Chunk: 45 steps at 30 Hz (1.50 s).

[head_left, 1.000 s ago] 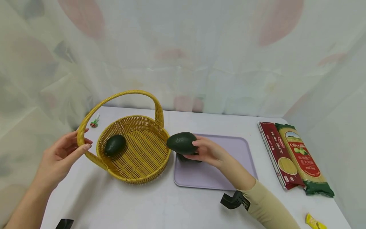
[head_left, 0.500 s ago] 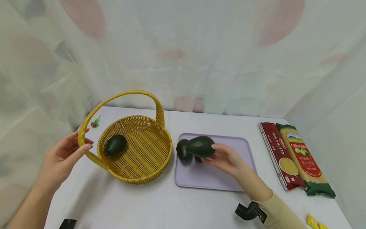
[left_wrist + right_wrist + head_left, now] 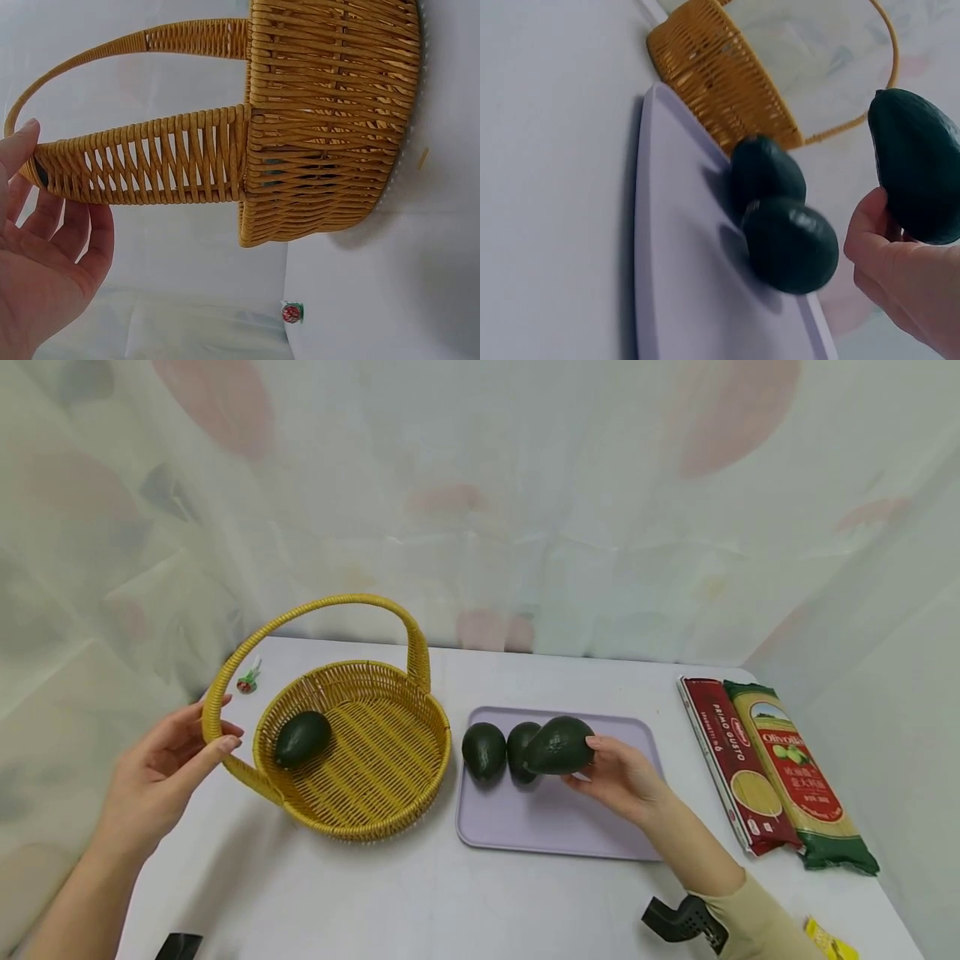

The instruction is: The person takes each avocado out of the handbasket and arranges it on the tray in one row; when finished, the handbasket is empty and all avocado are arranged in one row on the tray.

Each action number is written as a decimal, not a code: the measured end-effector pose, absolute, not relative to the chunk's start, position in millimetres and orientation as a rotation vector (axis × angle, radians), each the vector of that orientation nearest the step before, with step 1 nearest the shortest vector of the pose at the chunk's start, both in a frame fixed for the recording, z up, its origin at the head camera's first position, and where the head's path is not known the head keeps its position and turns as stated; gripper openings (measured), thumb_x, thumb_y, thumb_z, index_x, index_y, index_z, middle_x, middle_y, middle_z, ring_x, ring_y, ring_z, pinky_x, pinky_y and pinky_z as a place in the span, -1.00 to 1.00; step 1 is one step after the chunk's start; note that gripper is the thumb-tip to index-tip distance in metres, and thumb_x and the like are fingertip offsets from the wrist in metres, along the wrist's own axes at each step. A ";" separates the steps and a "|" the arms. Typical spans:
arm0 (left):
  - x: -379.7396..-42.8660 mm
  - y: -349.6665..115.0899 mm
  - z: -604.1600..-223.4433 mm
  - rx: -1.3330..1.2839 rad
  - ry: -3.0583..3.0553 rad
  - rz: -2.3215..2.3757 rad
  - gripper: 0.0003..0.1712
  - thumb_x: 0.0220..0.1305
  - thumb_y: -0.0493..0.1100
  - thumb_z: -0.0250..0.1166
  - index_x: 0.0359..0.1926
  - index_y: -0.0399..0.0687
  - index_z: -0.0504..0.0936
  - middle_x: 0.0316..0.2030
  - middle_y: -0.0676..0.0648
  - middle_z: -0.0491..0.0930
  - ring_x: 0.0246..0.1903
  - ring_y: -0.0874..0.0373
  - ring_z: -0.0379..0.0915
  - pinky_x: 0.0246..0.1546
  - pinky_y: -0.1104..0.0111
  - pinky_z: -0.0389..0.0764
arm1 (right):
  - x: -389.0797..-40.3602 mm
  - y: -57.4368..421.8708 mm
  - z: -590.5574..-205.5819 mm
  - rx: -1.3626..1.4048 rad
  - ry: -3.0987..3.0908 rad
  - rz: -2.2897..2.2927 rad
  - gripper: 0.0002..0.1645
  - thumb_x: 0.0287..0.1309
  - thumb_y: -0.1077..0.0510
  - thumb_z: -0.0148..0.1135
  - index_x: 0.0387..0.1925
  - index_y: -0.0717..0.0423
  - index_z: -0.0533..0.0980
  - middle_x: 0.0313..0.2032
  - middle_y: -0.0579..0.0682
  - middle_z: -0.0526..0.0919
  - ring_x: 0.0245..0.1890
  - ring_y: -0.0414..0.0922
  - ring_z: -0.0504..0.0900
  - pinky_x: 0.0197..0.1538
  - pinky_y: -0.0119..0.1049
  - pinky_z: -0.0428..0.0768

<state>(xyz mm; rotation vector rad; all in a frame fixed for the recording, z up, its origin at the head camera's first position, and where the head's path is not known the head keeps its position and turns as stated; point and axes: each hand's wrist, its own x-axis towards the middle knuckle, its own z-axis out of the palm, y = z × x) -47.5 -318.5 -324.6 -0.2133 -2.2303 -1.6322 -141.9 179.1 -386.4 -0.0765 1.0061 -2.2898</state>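
Observation:
My left hand [image 3: 168,760] grips the handle of a yellow wicker basket [image 3: 367,802] on its left side; the left wrist view shows thumb and fingers around the handle [image 3: 142,161]. One dark green avocado [image 3: 303,739] lies at the left inside the basket. Over the lilac tray [image 3: 540,835] my right hand [image 3: 618,777] holds another avocado [image 3: 561,745] by its right end, raised above the tray in the right wrist view. Two more avocados, one at the tray's left [image 3: 484,750] and one beside it [image 3: 519,752], lie on the tray; the held avocado partly covers the second in the head view.
Two spaghetti packs, one dark red [image 3: 738,764] and one green and yellow [image 3: 801,777], lie at the right. A yellow wrapper [image 3: 831,939] is near the front right edge. Behind the basket lies a small red and green item [image 3: 248,679]. Curtains hang around the table.
My right hand has moved right with the held avocado, from beside the basket's rim to over the tray, uncovering the avocados lying there. The left hand stays on the handle.

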 end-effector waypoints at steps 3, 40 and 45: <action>-47.7 -318.8 -325.3 -0.222 -2.211 -1.657 -0.47 0.23 -0.59 0.17 0.23 -0.39 0.44 -0.23 0.06 0.66 -0.24 0.28 0.62 -0.13 0.63 0.54 | -142.7 186.8 -390.3 -0.062 1.033 -2.283 -0.69 0.36 0.24 -0.05 -0.17 0.11 0.65 -0.01 -0.04 0.59 -0.01 -0.09 0.44 0.09 -0.10 0.52; -46.9 -317.5 -323.9 -0.208 -2.210 -1.669 -0.47 0.23 -0.58 0.17 0.24 -0.38 0.43 -0.24 0.06 0.67 -0.24 0.29 0.62 -0.13 0.63 0.54 | -171.3 206.9 -423.5 0.145 1.942 -1.911 -0.32 0.28 0.07 0.22 0.26 0.39 0.24 -0.02 -0.02 0.50 -0.14 -0.22 0.58 -0.13 -0.32 0.66; -46.8 -317.5 -323.3 -0.204 -2.226 -1.647 -0.47 0.24 -0.57 0.17 0.25 -0.37 0.43 -0.23 0.06 0.66 -0.24 0.30 0.62 -0.12 0.64 0.54 | -173.8 202.1 -426.0 0.162 2.046 -1.855 -0.30 0.24 0.02 0.28 0.23 0.37 0.31 -0.01 0.01 0.50 -0.08 -0.19 0.52 -0.11 -0.27 0.67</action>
